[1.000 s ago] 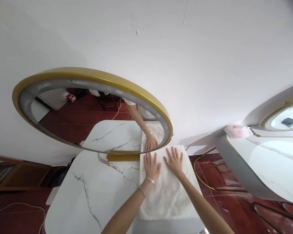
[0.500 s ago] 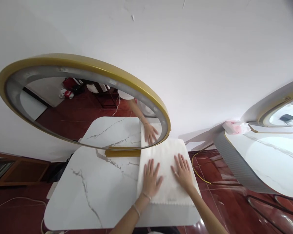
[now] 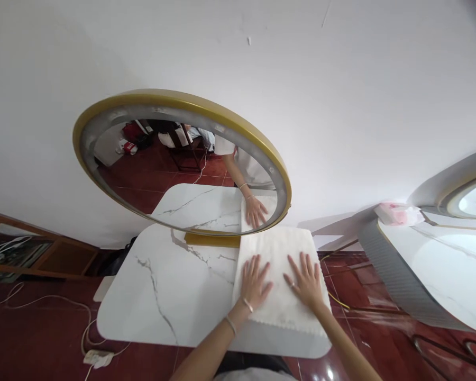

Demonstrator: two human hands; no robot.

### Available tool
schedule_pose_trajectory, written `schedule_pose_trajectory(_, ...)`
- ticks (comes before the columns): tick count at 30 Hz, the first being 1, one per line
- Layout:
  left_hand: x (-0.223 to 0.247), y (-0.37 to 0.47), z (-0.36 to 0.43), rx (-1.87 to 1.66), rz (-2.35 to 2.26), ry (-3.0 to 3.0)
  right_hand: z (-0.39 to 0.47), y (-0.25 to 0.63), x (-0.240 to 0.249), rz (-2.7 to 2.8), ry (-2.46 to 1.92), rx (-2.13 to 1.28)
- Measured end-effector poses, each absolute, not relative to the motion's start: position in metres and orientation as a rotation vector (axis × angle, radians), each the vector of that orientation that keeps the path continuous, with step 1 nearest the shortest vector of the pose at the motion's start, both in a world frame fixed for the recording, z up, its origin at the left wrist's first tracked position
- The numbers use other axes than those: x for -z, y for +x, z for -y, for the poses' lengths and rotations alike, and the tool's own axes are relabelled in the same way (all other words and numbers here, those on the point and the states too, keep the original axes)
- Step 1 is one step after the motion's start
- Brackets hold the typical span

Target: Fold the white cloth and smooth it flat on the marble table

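A white cloth [image 3: 280,248] with a scalloped edge lies flat over the right part of the marble-patterned table [image 3: 138,301]. My left hand [image 3: 254,283] rests palm down on the cloth's left half, fingers spread. On its right half lies my right hand [image 3: 304,283], also flat with the fingers apart and a ring on one finger. Neither hand grips anything; both press against the fabric. Behind the cloth stands an oval mirror [image 3: 182,95] with a gold frame, on a gold base [image 3: 212,239]. One arm and part of the cloth show reflected in it.
At right stands a second marble-topped table [image 3: 452,264] with a pink-and-white packet [image 3: 396,213] and another mirror [image 3: 468,196]. A wooden shelf [image 3: 69,254] is at left. A power strip [image 3: 98,357] and cables lie on the red floor [image 3: 43,338]. A white wall [image 3: 341,106] rises behind.
The view has shifted, so the mirror and table sit further right and more of the left floor shows. Both hands stay flat on the cloth, with the right fingers slightly more spread.
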State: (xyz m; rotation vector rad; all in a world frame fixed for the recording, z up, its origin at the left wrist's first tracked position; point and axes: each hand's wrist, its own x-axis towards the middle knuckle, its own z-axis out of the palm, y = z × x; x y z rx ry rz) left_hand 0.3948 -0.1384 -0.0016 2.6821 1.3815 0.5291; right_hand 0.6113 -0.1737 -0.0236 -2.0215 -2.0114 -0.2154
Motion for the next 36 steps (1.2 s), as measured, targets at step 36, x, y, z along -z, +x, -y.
schedule_pose_trajectory(36,-0.008,0.105,0.134,-0.534,-1.481,2.373,0.144,0.296,0.022,1.918,-2.056,0.048)
